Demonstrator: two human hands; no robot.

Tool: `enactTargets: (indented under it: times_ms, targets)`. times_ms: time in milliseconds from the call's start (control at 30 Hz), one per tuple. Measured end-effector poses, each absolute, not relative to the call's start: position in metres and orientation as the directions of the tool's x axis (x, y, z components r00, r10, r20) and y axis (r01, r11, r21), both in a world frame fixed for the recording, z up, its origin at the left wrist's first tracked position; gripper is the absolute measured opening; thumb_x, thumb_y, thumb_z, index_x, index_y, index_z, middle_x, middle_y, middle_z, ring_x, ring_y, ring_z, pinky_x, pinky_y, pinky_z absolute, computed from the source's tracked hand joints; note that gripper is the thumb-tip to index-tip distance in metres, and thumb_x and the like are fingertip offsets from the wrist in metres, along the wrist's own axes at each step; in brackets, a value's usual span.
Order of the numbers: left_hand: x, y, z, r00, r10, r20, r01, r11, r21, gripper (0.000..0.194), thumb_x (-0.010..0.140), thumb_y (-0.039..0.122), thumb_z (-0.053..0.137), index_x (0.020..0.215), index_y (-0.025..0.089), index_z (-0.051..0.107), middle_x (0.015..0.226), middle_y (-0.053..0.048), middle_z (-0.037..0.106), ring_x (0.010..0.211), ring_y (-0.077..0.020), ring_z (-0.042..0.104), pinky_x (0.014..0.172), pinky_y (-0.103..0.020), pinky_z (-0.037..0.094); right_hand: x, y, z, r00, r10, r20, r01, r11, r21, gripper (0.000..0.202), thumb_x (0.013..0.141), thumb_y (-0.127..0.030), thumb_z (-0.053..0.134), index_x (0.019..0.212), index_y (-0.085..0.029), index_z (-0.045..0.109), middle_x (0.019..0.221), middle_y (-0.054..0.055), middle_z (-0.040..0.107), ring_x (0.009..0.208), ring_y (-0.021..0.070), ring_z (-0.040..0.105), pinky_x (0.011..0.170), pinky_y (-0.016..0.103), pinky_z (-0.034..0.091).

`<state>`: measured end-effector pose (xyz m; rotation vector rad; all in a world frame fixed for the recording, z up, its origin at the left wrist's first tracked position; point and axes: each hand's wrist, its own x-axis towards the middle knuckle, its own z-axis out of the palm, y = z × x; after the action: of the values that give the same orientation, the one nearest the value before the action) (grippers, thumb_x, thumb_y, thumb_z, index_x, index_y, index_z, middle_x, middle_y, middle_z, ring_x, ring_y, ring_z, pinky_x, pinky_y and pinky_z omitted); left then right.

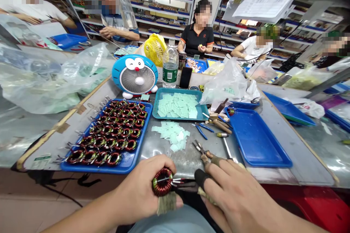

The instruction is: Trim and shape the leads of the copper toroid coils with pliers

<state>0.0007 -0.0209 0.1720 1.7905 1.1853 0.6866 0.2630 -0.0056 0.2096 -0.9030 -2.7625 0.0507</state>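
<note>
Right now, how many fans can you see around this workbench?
2. The blue character-faced fan stands beyond the blue tray of toroidal coils, left of the large plastic bottle; the yellow fan is behind it, slightly right. Others may be hidden.

Metal worktop (177, 161) at ctr was seen w/ smooth, semi-glossy finish; blue tray (257, 136) at right was formed of glossy plastic.

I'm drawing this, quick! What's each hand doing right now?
Left hand: closed, holding a copper-wound toroidal coil.
Right hand: closed, holding pliers at the coil's wire leads.
</note>
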Motion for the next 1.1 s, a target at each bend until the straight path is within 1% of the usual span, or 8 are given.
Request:
enactTargets:
  times_ms: [167, 367, 533, 667, 800, 867, 933, 1100]
  targets:
    - [0.0, -0.021, 0.174, 0.421, 0.907, 0.015, 0.472, -0.234, 0.85, 0.042, 0.073, 0.046, 0.086, 0.092, 0.022, 0.057, 0.082, 0.003, 0.059, 0.071, -0.0147, 0.053, 0.063, -0.024, 0.04, 0.264, -0.007, 0.211, -0.8, 0.559, 0.217, 0.568, 0.823, -0.025, 0.012, 0.088, -0.018, 0.058, 0.078, -0.023, 0.053, 0.08, 0.003, 0.058, 0.074, 0.0228, 0.049, 0.066, 0.036, 0.034]
    - [-0.005, -0.023, 0.191, 0.564, 0.821, 0.087, 0.521, -0.435, 0.734, 0.024, 0.081, 0.018, 0.07, 0.097, 0.025, 0.053, 0.088, 0.003, 0.061, 0.075, -0.0144, 0.056, 0.065, -0.025, 0.038, 0.275, -0.012, 0.224, -0.85, 0.497, 0.176, 0.518, 0.848, 0.11, 0.015, 0.081, -0.018, 0.067, 0.078, -0.025, 0.054, 0.076, 0.001, 0.059, 0.071, 0.0236, 0.051, 0.064, 0.038, 0.038]
    - [-0.011, -0.017, 0.183, 0.477, 0.877, 0.051, 0.495, -0.316, 0.81, 0.028, 0.082, 0.023, 0.073, 0.101, 0.026, 0.051, 0.086, 0.003, 0.058, 0.072, -0.0139, 0.052, 0.063, -0.025, 0.038, 0.276, -0.012, 0.211, -0.746, 0.592, 0.305, 0.613, 0.789, -0.035, 0.009, 0.091, -0.017, 0.057, 0.085, -0.023, 0.059, 0.1, 0.005, 0.067, 0.089, 0.0255, 0.058, 0.081, 0.041, 0.047]
    - [-0.014, -0.019, 0.161, 0.361, 0.922, -0.137, 0.143, 0.09, 0.986, 0.062, 0.07, 0.028, 0.089, 0.111, 0.028, 0.043, 0.094, 0.004, 0.056, 0.076, -0.0121, 0.053, 0.066, -0.022, 0.042, 0.28, -0.014, 0.192, -0.652, 0.696, 0.301, 0.652, 0.717, -0.246, 0.015, 0.099, -0.023, 0.057, 0.112, -0.022, 0.063, 0.119, 0.006, 0.066, 0.104, 0.0224, 0.06, 0.09, 0.035, 0.052]
    - [-0.008, -0.025, 0.133, 0.38, 0.912, -0.156, -0.289, 0.277, 0.916, 0.078, 0.06, 0.052, 0.096, 0.106, 0.027, 0.04, 0.099, 0.0, 0.06, 0.08, -0.0121, 0.057, 0.068, -0.022, 0.039, 0.28, -0.018, 0.178, -0.63, 0.744, 0.221, 0.627, 0.656, -0.421, 0.009, 0.097, -0.023, 0.06, 0.105, -0.024, 0.064, 0.108, 0.003, 0.067, 0.098, 0.0179, 0.063, 0.09, 0.029, 0.054]
    - [-0.003, -0.028, 0.126, 0.342, 0.926, -0.159, -0.381, 0.291, 0.878, 0.078, 0.061, 0.057, 0.095, 0.107, 0.027, 0.039, 0.1, 0.0, 0.06, 0.077, -0.0111, 0.056, 0.067, -0.022, 0.039, 0.278, -0.019, 0.178, -0.623, 0.755, 0.206, 0.634, 0.641, -0.433, 0.005, 0.097, -0.024, 0.062, 0.101, -0.023, 0.064, 0.109, 0.003, 0.068, 0.101, 0.0188, 0.064, 0.093, 0.031, 0.054]
    - [-0.001, -0.029, 0.127, 0.283, 0.942, -0.183, -0.313, 0.271, 0.91, 0.074, 0.063, 0.049, 0.096, 0.106, 0.027, 0.04, 0.098, 0.002, 0.058, 0.073, -0.0092, 0.053, 0.065, -0.021, 0.039, 0.276, -0.019, 0.181, -0.622, 0.744, 0.242, 0.642, 0.663, -0.385, 0.006, 0.097, -0.025, 0.061, 0.102, -0.023, 0.064, 0.114, 0.005, 0.067, 0.104, 0.0215, 0.062, 0.093, 0.034, 0.052]
    - [-0.005, -0.026, 0.147, 0.204, 0.959, -0.197, 0.197, 0.156, 0.968, 0.055, 0.072, 0.037, 0.09, 0.109, 0.024, 0.051, 0.092, 0.003, 0.055, 0.078, -0.013, 0.051, 0.069, -0.025, 0.042, 0.264, -0.011, 0.195, -0.671, 0.632, 0.387, 0.642, 0.757, -0.122, 0.007, 0.096, -0.019, 0.056, 0.093, -0.02, 0.062, 0.114, 0.008, 0.067, 0.102, 0.0273, 0.059, 0.092, 0.043, 0.044]
